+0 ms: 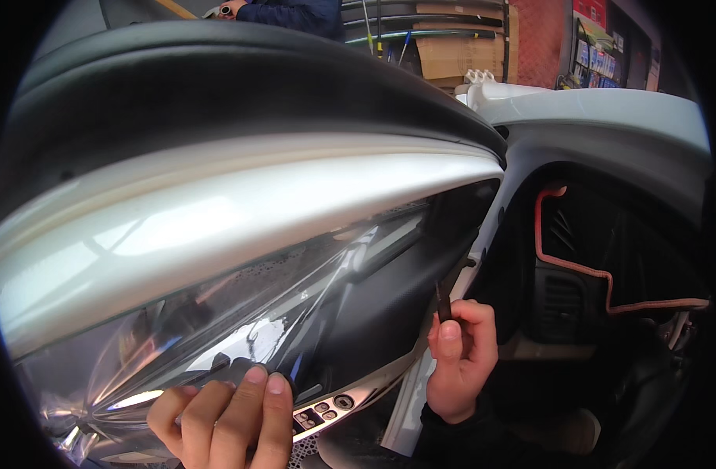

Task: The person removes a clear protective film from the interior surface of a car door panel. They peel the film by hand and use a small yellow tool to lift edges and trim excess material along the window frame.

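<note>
An open white car door stretches across the view, with clear, creased film over its window. My left hand is at the lower middle, fingers pressed together on a dark, flat, rounded piece against the film. Most of that piece is hidden under the fingers, so its kind is unclear. To the right, my right hand pinches a slim dark blade-like tool between thumb and fingers. Its tip points up beside the door's front edge. The film gathers into tight folds at the lower left.
A switch panel lies on the door below the film. At right are the dark car interior, an air vent and red trim. Another person's dark sleeve shows beyond the door, near racked rods and cardboard.
</note>
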`<action>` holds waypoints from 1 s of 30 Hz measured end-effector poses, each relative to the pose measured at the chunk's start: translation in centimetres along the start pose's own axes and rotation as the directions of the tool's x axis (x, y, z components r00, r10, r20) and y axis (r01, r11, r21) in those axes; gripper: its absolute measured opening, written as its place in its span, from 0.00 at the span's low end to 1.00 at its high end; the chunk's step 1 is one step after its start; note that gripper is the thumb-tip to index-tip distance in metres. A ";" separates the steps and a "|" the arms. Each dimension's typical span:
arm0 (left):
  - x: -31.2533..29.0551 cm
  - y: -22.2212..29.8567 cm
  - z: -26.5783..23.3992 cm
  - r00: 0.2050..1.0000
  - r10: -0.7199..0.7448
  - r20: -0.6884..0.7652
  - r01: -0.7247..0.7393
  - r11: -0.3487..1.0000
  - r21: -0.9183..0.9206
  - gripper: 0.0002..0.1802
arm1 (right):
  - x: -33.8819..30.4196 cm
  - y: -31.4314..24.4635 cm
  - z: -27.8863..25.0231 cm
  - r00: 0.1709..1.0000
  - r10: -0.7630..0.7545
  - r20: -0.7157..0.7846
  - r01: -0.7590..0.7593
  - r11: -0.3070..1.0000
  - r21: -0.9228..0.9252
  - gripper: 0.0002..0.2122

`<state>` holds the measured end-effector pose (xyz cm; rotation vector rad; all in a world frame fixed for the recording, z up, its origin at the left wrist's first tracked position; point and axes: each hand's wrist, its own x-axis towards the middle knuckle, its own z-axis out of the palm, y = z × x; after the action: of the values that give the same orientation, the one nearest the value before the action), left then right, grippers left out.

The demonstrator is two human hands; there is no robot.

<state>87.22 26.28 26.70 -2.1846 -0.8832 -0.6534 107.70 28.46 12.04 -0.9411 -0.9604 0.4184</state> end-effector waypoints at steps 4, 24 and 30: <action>0.0 0.3 0.4 1.000 0.005 0.016 -0.006 1.000 0.009 0.12 | -0.7 0.4 0.1 0.998 0.053 -0.028 -0.054 0.997 -0.054 0.09; -0.3 0.4 -0.8 0.988 0.102 0.116 -0.100 0.995 -0.020 0.11 | -1.5 0.5 -1.3 0.998 0.055 -0.005 -0.055 0.998 0.034 0.13; -0.3 0.2 -0.5 0.985 0.140 0.102 -0.140 0.990 -0.008 0.11 | -2.6 0.8 -1.7 0.990 0.142 -0.026 -0.140 0.989 0.048 0.14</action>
<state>87.10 25.67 26.67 -2.2737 -0.7724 -0.4777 107.82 26.30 9.64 -0.9742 -0.8570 0.5427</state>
